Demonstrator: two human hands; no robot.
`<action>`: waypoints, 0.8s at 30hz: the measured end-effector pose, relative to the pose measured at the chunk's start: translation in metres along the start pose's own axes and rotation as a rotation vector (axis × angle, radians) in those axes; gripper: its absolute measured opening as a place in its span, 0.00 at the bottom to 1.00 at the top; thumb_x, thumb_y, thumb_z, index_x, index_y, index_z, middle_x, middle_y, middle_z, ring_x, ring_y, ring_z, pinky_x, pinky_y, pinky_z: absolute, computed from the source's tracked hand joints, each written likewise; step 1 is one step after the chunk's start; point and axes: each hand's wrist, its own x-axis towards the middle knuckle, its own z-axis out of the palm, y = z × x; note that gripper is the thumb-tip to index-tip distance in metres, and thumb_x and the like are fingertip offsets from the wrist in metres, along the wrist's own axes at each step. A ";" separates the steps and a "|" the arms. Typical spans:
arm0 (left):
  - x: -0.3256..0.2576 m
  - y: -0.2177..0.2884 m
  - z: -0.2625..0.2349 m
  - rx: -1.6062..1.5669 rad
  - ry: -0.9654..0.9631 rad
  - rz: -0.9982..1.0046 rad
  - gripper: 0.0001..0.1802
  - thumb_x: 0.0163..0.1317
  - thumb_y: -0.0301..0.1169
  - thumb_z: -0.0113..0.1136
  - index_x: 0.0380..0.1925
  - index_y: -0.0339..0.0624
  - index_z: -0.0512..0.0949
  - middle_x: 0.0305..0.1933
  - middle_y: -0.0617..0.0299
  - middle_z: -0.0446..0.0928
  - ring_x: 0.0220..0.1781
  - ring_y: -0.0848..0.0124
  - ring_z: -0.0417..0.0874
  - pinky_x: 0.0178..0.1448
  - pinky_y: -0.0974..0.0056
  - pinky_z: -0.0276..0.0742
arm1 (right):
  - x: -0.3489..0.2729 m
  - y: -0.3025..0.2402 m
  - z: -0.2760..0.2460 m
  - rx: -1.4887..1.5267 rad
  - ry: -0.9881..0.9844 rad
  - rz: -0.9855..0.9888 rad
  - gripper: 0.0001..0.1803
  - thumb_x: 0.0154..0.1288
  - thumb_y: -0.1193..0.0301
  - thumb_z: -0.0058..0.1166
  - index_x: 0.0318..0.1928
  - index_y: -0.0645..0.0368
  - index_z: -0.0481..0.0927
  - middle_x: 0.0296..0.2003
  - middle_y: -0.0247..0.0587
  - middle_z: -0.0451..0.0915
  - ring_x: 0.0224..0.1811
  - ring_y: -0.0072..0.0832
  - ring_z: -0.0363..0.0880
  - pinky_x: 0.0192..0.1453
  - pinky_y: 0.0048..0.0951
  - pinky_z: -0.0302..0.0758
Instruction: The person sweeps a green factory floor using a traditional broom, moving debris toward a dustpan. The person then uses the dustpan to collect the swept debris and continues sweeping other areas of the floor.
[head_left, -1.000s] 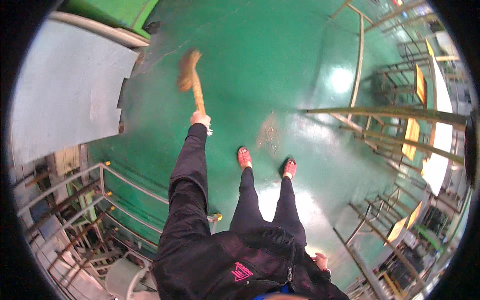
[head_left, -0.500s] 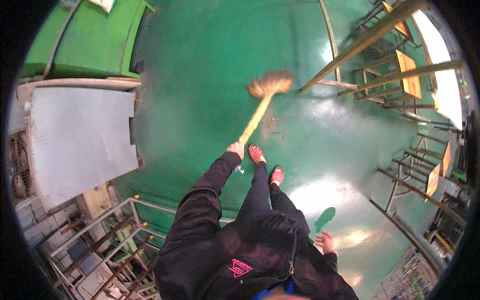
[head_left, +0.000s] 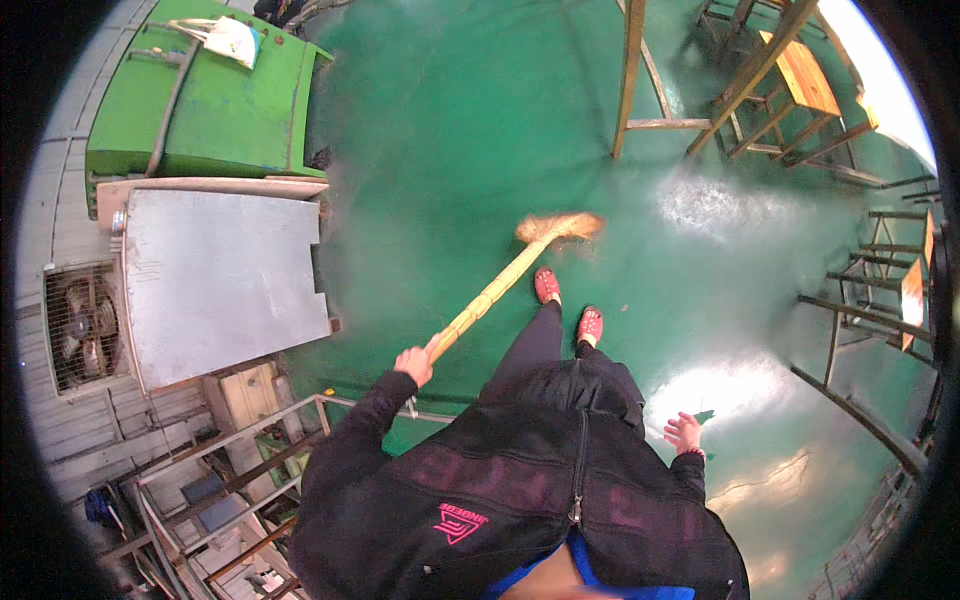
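My left hand [head_left: 414,366] is wrapped round the upper end of a straw broom's [head_left: 490,292] pale handle. The handle slants away from me to the right. At its far end the tan bristle head, blurred by motion, meets the green floor [head_left: 450,150] just beyond my feet in red sandals [head_left: 547,285]. Off to my right side, my right hand [head_left: 684,433] hangs in the air with its fingers apart and nothing in it.
At the left stand a grey sheet-topped table [head_left: 225,280], a green cabinet [head_left: 220,105] and a wall fan [head_left: 82,325] behind a grille. A metal rail frame [head_left: 235,435] is near left. Wooden-topped stools [head_left: 800,75] and metal-legged frames line the right.
The broom head has come nearer to my feet, and my left hand has drawn back to the left with the handle. My view has shifted; my right hand's fingers look more spread.
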 end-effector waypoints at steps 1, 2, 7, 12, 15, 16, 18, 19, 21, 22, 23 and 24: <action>-0.020 0.001 0.007 -0.015 0.012 -0.037 0.38 0.44 0.25 0.50 0.59 0.59 0.53 0.28 0.44 0.74 0.32 0.46 0.76 0.36 0.47 0.72 | 0.003 0.002 -0.004 0.023 0.001 0.003 0.22 0.58 0.70 0.39 0.54 0.59 0.61 0.39 0.52 0.73 0.33 0.38 0.75 0.30 0.36 0.74; -0.034 0.001 0.012 -0.064 -0.017 -0.096 0.39 0.43 0.26 0.52 0.59 0.59 0.54 0.29 0.43 0.74 0.33 0.47 0.76 0.37 0.47 0.72 | 0.005 0.006 -0.006 0.043 -0.015 0.013 0.22 0.58 0.70 0.39 0.54 0.59 0.61 0.40 0.52 0.73 0.34 0.38 0.75 0.31 0.37 0.74; -0.034 0.015 0.031 -0.326 0.156 -0.146 0.37 0.39 0.28 0.55 0.56 0.53 0.58 0.32 0.45 0.75 0.36 0.48 0.75 0.41 0.50 0.71 | 0.041 0.037 -0.007 0.069 -0.077 -0.001 0.23 0.59 0.65 0.40 0.55 0.55 0.60 0.44 0.50 0.71 0.38 0.41 0.74 0.36 0.42 0.73; 0.048 0.046 0.015 -1.454 -0.048 -0.378 0.07 0.42 0.29 0.57 0.19 0.38 0.70 0.11 0.57 0.70 0.08 0.70 0.70 0.10 0.63 0.62 | 0.083 0.033 0.023 -0.192 -0.307 -0.101 0.21 0.58 0.66 0.42 0.52 0.53 0.62 0.41 0.50 0.72 0.35 0.42 0.75 0.33 0.44 0.74; 0.079 0.041 0.002 -1.487 -0.143 -0.482 0.09 0.42 0.27 0.57 0.13 0.38 0.68 0.10 0.58 0.69 0.07 0.69 0.68 0.09 0.63 0.59 | 0.078 -0.007 0.075 -0.304 -0.235 -0.014 0.19 0.57 0.70 0.41 0.51 0.55 0.64 0.37 0.50 0.74 0.29 0.40 0.76 0.27 0.41 0.75; 0.082 0.033 0.000 -1.544 -0.213 -0.459 0.09 0.42 0.27 0.57 0.11 0.38 0.68 0.10 0.58 0.69 0.07 0.70 0.68 0.09 0.64 0.59 | 0.072 -0.031 0.092 -0.444 -0.228 -0.055 0.19 0.57 0.72 0.40 0.51 0.56 0.64 0.35 0.50 0.75 0.27 0.38 0.76 0.25 0.39 0.75; 0.076 0.004 0.004 -1.764 -0.214 -0.373 0.09 0.45 0.29 0.58 0.17 0.37 0.68 0.10 0.64 0.66 0.08 0.75 0.66 0.10 0.71 0.58 | 0.060 -0.075 0.138 -0.562 -0.235 -0.096 0.20 0.56 0.74 0.38 0.51 0.58 0.64 0.33 0.49 0.76 0.23 0.35 0.76 0.20 0.35 0.74; 0.066 -0.013 0.011 -2.097 -0.217 -0.287 0.10 0.47 0.30 0.57 0.21 0.36 0.68 0.12 0.64 0.66 0.08 0.77 0.64 0.09 0.74 0.57 | 0.052 -0.094 0.163 -0.553 -0.227 -0.100 0.20 0.56 0.74 0.38 0.51 0.58 0.64 0.33 0.49 0.76 0.23 0.35 0.76 0.20 0.34 0.74; 0.056 -0.050 0.020 -2.343 -0.192 -0.248 0.10 0.49 0.30 0.54 0.24 0.36 0.65 0.17 0.60 0.67 0.09 0.78 0.65 0.09 0.75 0.60 | 0.041 -0.132 0.213 -0.513 -0.228 -0.174 0.20 0.56 0.73 0.38 0.51 0.59 0.64 0.33 0.49 0.75 0.23 0.34 0.76 0.20 0.33 0.74; 0.051 -0.068 0.024 -2.473 -0.203 -0.241 0.10 0.51 0.29 0.53 0.25 0.36 0.64 0.19 0.58 0.68 0.10 0.78 0.66 0.10 0.75 0.62 | 0.036 -0.149 0.238 -0.488 -0.223 -0.229 0.20 0.56 0.73 0.38 0.51 0.59 0.64 0.33 0.49 0.75 0.23 0.34 0.76 0.20 0.33 0.74; 0.049 -0.088 0.024 -2.789 -0.359 -0.314 0.11 0.50 0.26 0.54 0.30 0.34 0.63 0.22 0.56 0.68 0.12 0.78 0.66 0.11 0.76 0.63 | 0.030 -0.163 0.262 -0.464 -0.200 -0.280 0.20 0.56 0.73 0.38 0.51 0.59 0.64 0.32 0.49 0.75 0.23 0.33 0.76 0.20 0.32 0.74; 0.049 -0.109 0.021 -2.874 -0.422 -0.309 0.13 0.49 0.24 0.54 0.33 0.35 0.62 0.23 0.56 0.68 0.12 0.78 0.66 0.12 0.77 0.64 | 0.024 -0.178 0.286 -0.429 -0.224 -0.325 0.19 0.56 0.72 0.39 0.51 0.59 0.65 0.32 0.49 0.75 0.23 0.33 0.76 0.20 0.32 0.73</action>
